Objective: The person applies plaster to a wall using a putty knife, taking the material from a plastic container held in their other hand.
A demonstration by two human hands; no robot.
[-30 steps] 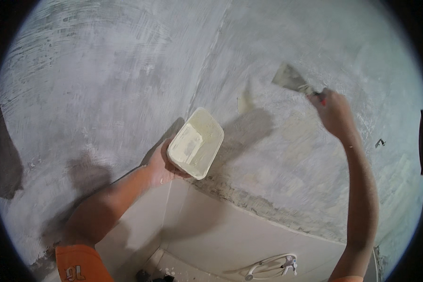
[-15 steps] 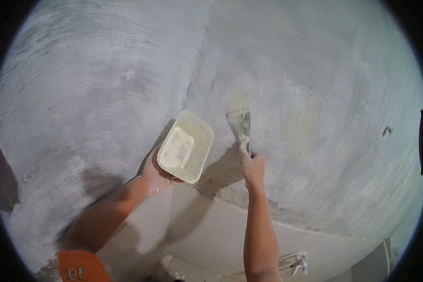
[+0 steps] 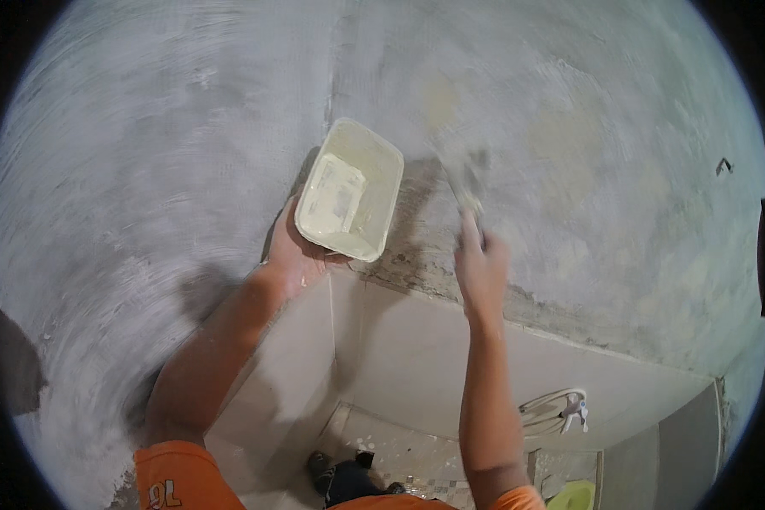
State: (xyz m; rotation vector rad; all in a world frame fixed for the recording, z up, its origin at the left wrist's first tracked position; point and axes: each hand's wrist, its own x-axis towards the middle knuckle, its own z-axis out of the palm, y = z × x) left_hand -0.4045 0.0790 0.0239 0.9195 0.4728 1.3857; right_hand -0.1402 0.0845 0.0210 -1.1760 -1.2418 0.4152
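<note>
My left hand (image 3: 293,255) cups the light, rigid plaster tub (image 3: 353,189) from beneath against the wall corner (image 3: 336,93), while my right hand (image 3: 482,268) grips the handle of the putty knife (image 3: 466,183), whose thin springy blade looks blurred.

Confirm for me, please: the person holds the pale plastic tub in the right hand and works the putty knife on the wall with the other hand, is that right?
Not quite: the head view shows the tub in the left hand. The right hand holds the putty knife against the grey wall. The rest stands.
</note>
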